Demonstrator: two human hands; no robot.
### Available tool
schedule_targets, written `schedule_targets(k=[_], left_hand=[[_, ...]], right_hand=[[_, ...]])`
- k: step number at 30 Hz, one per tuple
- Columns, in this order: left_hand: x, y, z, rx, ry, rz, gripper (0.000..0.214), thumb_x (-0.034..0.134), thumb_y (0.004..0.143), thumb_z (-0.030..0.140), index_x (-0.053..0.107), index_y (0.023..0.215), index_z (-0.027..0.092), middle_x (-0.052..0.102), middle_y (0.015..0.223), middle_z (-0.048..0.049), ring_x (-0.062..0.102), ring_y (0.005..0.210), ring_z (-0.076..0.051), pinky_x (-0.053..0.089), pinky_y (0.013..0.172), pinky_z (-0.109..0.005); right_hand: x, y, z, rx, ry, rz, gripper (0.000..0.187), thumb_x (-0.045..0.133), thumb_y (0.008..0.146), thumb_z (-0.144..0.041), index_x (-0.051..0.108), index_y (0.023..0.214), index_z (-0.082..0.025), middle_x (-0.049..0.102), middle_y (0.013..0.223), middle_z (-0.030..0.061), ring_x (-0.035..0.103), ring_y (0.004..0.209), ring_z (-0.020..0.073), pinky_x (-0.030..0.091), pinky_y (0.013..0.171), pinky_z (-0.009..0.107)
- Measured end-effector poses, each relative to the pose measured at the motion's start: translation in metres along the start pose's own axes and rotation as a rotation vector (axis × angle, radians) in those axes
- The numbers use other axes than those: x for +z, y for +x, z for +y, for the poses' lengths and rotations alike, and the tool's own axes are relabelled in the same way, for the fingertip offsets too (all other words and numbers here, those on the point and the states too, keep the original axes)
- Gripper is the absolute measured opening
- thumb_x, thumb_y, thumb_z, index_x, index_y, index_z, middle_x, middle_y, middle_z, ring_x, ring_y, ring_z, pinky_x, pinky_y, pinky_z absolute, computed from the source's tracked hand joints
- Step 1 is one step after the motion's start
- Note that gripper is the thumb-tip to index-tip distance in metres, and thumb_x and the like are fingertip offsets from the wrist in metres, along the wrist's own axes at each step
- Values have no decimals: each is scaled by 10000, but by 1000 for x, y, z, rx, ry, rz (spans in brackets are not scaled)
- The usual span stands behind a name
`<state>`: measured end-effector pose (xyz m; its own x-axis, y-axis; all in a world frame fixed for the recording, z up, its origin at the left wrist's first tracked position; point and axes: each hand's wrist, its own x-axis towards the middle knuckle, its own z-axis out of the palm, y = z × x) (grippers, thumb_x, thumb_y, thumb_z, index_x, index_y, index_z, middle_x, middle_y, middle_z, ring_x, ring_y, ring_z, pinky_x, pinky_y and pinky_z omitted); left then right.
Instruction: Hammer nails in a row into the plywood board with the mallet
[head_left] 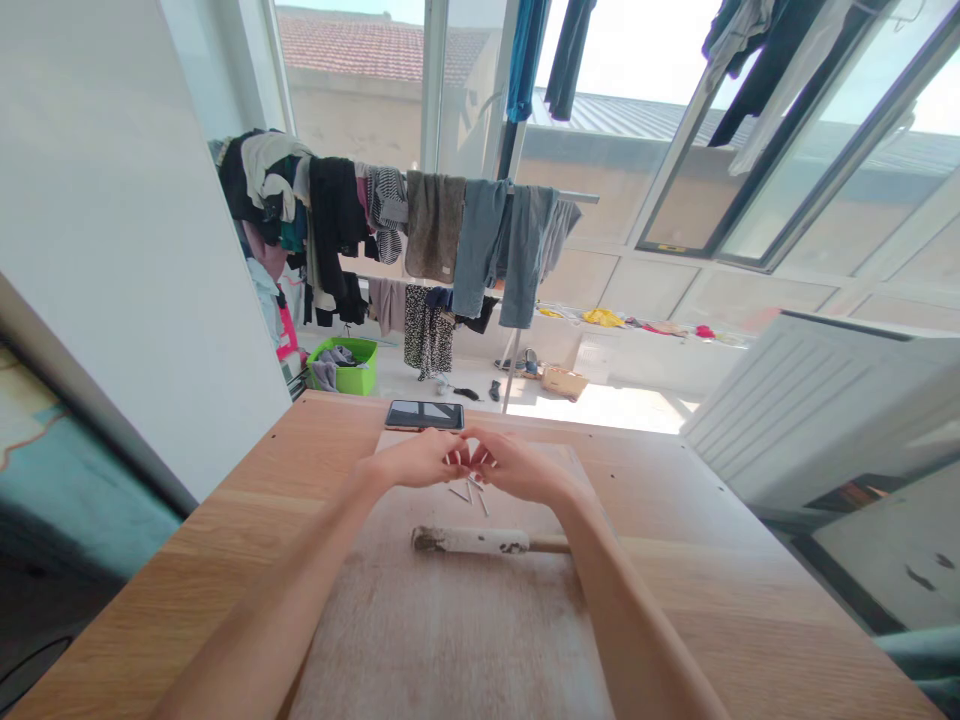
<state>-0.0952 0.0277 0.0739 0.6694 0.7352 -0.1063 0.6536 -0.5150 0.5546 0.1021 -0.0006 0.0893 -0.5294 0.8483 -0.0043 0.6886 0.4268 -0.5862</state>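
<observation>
Side by side over the far part of a pale wooden board (450, 620), my left hand (427, 458) and my right hand (517, 464) meet at the fingertips. Both have curled, closed fingers; what they pinch, if anything, is too small to make out. Several thin white sticks (480, 495) lie on the board just below the fingers. Nearer to me, a long tool (480, 541) lies crosswise, with a worn white body, a dark rough left end and a wooden handle that passes behind my right forearm.
A phone (425, 415) lies flat at the far edge of the wooden table (675, 580), beyond the board. Behind the table stand a rack of hanging clothes (435, 225) and a green basket (356, 370). A white panel (135, 220) rises at the left.
</observation>
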Motion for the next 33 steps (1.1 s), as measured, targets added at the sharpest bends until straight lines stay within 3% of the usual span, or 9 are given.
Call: schedule_targets(k=[6,10,17,33], left_hand=[[-2,-2,6,-21,-9,-23,241,548,950,388,675,933,184,732,842,-36,674,759,-184,432,671,-260],[-3,-3,7,-31,-22,-27,277,534,957,430,662,929,185,725,809,-33,675,738,-181,428,657,-258],[-1,-3,6,-19,-69,-15,319,521,958,473,653,954,183,730,811,-39,685,733,-187,448,675,-259],[-3,-4,10,47,-143,-14,403,512,967,524,647,1019,148,738,872,-82,699,782,-196,500,701,-267]], right_hand=[[0,1,0,29,28,-11,507,476,823,-13,593,1287,-181,756,886,46,671,704,137,475,641,241],[-2,0,-1,28,13,1,485,480,842,-35,608,1280,-199,756,902,44,676,772,158,478,672,256],[-4,-1,-2,16,-12,26,422,480,899,-84,608,1289,-185,767,989,80,668,860,187,479,746,299],[-4,-2,1,5,-21,38,349,508,924,-130,630,1246,-186,767,976,83,691,858,191,487,740,299]])
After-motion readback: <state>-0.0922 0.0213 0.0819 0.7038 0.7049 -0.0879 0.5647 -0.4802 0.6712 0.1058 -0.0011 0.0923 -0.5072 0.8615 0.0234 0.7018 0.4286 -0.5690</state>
